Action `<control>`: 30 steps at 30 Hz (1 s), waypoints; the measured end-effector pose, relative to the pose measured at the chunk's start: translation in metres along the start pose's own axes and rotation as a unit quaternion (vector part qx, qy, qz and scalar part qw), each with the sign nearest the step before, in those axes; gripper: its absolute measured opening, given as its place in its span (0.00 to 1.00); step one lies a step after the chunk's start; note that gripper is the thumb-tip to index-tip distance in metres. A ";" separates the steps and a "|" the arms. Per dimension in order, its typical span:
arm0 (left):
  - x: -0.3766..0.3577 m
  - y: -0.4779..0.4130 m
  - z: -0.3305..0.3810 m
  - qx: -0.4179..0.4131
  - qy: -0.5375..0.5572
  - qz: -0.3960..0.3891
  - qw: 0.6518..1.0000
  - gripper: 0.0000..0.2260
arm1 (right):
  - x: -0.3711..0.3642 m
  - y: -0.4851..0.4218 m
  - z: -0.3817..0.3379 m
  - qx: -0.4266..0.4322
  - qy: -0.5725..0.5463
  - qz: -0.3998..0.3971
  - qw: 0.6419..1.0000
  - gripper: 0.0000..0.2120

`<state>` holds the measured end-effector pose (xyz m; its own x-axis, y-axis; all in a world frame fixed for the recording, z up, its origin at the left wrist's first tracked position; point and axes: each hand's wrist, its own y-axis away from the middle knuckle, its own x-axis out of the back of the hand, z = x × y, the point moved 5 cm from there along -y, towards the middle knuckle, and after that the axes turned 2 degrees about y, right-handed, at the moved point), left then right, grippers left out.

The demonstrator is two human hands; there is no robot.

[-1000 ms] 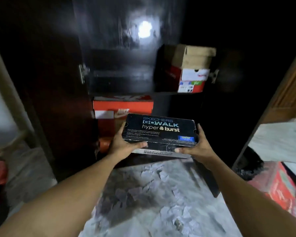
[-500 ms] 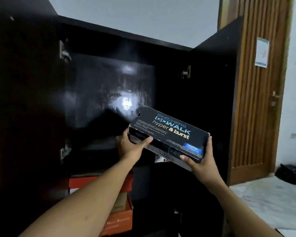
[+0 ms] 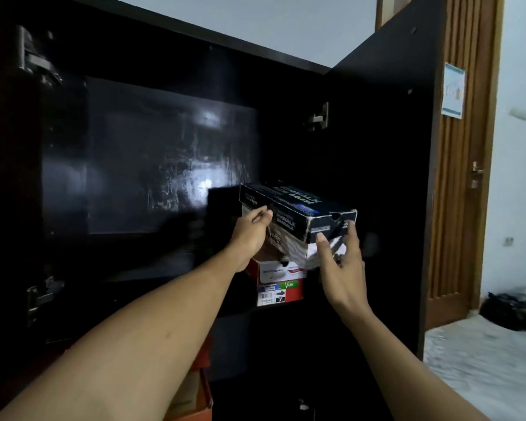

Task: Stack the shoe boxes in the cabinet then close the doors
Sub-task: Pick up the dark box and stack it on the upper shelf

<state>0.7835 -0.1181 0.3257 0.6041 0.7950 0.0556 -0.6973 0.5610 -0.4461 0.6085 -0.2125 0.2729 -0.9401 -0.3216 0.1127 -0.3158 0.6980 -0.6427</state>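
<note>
A black Skechers shoe box (image 3: 298, 205) sits tilted on top of a red and white shoe box (image 3: 281, 287) on the upper shelf of the dark cabinet (image 3: 164, 165), at the shelf's right side. My left hand (image 3: 251, 230) holds the black box's long front side with curled fingers. My right hand (image 3: 342, 259) touches the box's near right corner, thumb on the front and straight fingers on the end face. The left cabinet door (image 3: 9, 177) and the right cabinet door (image 3: 386, 177) both stand wide open.
Orange shoe boxes (image 3: 201, 390) lie on the lower shelf, partly behind my left arm. The left part of the upper shelf is dark. A wooden room door (image 3: 459, 208) stands right of the cabinet, with a black bag (image 3: 513, 311) on the pale floor.
I lifted the black box from near the floor up to the upper shelf and set it on the red box. My right hand shifted from underneath to the box's corner.
</note>
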 end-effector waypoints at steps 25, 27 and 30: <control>-0.004 -0.093 -0.042 -0.279 -0.262 0.048 0.923 0.29 | -0.087 -0.135 0.045 0.047 0.089 -0.110 0.989 0.24; -0.004 -0.104 -0.053 -0.273 -0.250 0.036 0.928 0.28 | -0.096 -0.146 0.056 0.045 0.098 -0.120 0.987 0.23; -0.004 -0.113 -0.062 -0.254 -0.251 0.027 0.934 0.27 | -0.109 -0.156 0.067 0.037 0.100 -0.125 0.986 0.23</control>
<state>0.8836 -0.1992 0.3201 0.2265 0.8988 0.3753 -0.3718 0.4359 -0.8196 0.7688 -0.3291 0.3100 -0.8430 -0.3400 0.4168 -0.5375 0.5612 -0.6294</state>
